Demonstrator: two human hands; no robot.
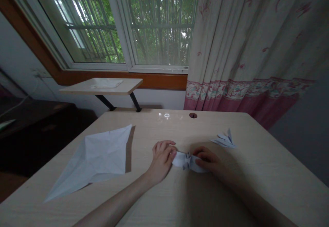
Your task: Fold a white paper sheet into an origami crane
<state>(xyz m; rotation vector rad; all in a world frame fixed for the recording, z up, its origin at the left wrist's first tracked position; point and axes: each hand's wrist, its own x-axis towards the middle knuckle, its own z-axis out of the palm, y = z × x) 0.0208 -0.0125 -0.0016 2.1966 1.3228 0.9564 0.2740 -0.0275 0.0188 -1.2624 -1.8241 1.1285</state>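
A small folded white paper figure (185, 161) lies on the light wooden desk (231, 199) between my two hands. My left hand (162, 157) has its fingers curled and pinches the figure's left end. Opposite it, my right hand (208, 160) is closed on the right end, fingers pressed on the paper. A finished folded paper crane (224, 140) rests on the desk just beyond my right hand. A large creased white paper sheet (97, 158) lies to the left of my left hand.
A small raised shelf (102, 86) on black legs stands at the desk's back left under the window. A cable hole (193, 115) sits near the desk's far edge. A flowered curtain (257, 48) hangs at the right. Dark furniture (31, 124) stands left of the desk.
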